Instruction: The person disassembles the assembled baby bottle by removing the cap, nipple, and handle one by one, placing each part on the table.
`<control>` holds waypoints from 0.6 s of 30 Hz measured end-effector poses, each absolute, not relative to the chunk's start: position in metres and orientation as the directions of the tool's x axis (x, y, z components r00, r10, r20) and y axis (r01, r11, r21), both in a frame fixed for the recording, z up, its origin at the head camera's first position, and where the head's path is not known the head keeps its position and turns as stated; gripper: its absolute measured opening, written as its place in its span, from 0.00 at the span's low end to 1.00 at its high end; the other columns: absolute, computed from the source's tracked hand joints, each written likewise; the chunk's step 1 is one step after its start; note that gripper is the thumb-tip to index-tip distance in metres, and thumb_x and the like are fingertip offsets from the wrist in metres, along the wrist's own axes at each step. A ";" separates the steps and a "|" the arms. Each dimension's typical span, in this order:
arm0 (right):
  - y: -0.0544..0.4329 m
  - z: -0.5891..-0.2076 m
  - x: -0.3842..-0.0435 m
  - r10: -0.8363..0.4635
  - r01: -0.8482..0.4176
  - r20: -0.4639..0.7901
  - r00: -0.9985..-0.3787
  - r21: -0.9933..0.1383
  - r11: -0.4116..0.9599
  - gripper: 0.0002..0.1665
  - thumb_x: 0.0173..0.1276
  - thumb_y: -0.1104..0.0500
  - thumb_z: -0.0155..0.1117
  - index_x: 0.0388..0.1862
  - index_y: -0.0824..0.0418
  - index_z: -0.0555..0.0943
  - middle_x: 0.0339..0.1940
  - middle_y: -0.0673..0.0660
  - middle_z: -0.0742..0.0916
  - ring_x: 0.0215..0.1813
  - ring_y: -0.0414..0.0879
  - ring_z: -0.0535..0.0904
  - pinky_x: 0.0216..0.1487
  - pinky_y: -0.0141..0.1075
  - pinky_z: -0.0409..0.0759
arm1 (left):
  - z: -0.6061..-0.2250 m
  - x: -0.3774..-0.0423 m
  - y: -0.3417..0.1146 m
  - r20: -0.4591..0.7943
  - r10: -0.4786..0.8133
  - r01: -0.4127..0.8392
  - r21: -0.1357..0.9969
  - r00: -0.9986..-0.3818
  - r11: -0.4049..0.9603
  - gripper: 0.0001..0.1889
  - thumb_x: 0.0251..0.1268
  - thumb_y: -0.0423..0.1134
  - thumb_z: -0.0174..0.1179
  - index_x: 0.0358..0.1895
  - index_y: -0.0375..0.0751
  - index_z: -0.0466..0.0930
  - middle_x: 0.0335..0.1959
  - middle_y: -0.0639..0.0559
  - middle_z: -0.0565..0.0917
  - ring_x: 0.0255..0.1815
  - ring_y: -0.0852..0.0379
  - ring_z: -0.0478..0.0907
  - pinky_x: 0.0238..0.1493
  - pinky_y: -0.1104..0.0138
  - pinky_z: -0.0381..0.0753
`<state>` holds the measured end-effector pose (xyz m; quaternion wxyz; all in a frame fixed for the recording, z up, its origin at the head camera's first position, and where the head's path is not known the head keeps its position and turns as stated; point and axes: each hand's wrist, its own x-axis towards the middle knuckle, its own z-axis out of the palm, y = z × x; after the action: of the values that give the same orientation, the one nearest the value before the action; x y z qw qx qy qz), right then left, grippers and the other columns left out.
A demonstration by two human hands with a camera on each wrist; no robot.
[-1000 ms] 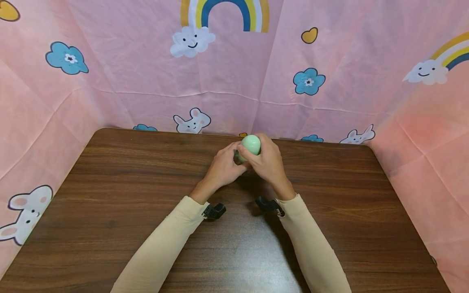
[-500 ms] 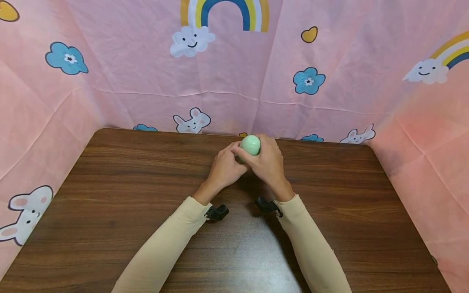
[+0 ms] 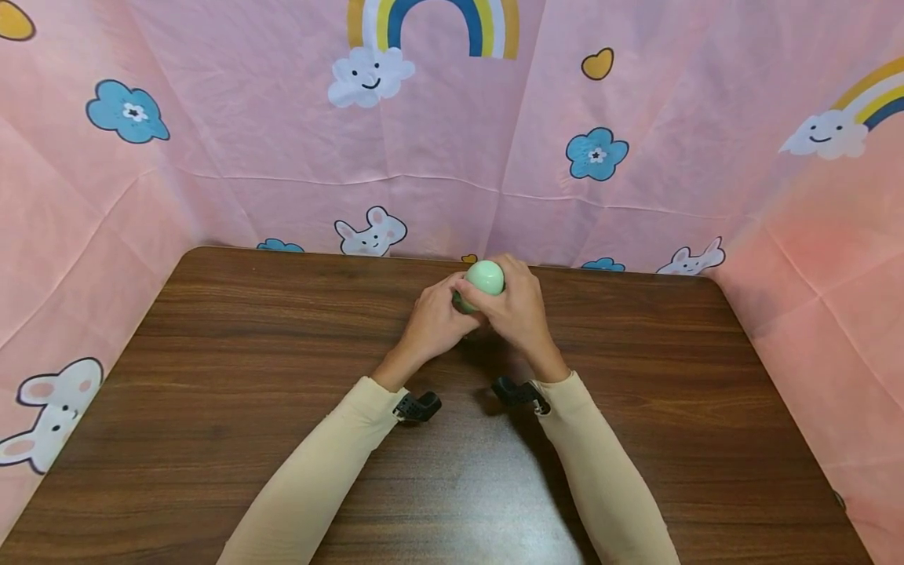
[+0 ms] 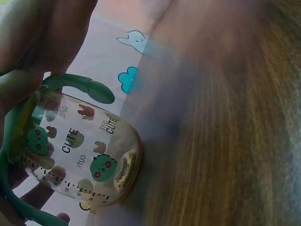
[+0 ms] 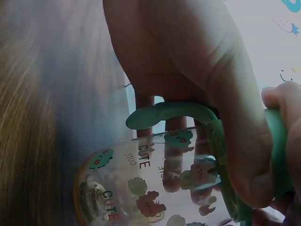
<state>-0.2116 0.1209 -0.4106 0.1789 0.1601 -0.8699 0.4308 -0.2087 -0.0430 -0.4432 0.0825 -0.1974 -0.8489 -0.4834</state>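
Note:
Both hands hold a baby bottle with a rounded mint-green cap (image 3: 486,277), near the table's far edge. Its clear body (image 4: 77,146) carries printed cartoon figures, the word CUTE and a measuring scale. Two curved green handles (image 5: 164,113) come off the collar. My left hand (image 3: 432,322) grips the bottle's upper part from the left. From the right, my right hand (image 3: 521,310) curls round it, the thumb lying across the front below the cap top. In the head view the hands hide most of the body. Whether the base touches the table I cannot tell.
A brown wood-grain table (image 3: 247,377) lies under the forearms. Pink printed cloth (image 3: 459,141) stands behind it and along both sides, close beyond the far edge. Black wrist straps (image 3: 418,407) stick inward from the cream sleeves.
The right thumb slid slightly left and then back as the right hand turned a little at the cap. The left hand shifted only slightly; the bottle stayed in about the same place.

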 end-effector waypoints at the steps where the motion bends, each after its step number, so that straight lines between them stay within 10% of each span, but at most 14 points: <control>1: 0.121 -0.410 -0.212 -0.128 -0.433 0.446 -0.886 -0.696 0.572 0.23 0.68 0.48 0.83 0.48 0.65 0.89 0.43 0.60 0.89 0.46 0.59 0.82 0.43 0.52 0.80 | -0.443 -0.209 -0.043 0.333 0.256 0.417 0.789 -0.908 0.451 0.31 0.60 0.36 0.78 0.68 0.33 0.83 0.59 0.39 0.89 0.56 0.42 0.86 0.60 0.46 0.84; 18: 0.128 -0.406 -0.215 -0.182 -0.414 0.378 -0.908 -0.738 0.533 0.21 0.71 0.50 0.81 0.51 0.65 0.89 0.44 0.60 0.89 0.43 0.56 0.84 0.42 0.49 0.82 | -0.442 -0.209 -0.043 0.308 0.272 0.403 0.798 -0.912 0.448 0.27 0.60 0.40 0.80 0.62 0.35 0.85 0.56 0.41 0.90 0.54 0.42 0.86 0.59 0.48 0.84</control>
<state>-0.2154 0.1278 -0.4061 0.1287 0.1721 -0.8659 0.4517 -0.2086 -0.0426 -0.4425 0.0675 -0.1990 -0.8481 -0.4864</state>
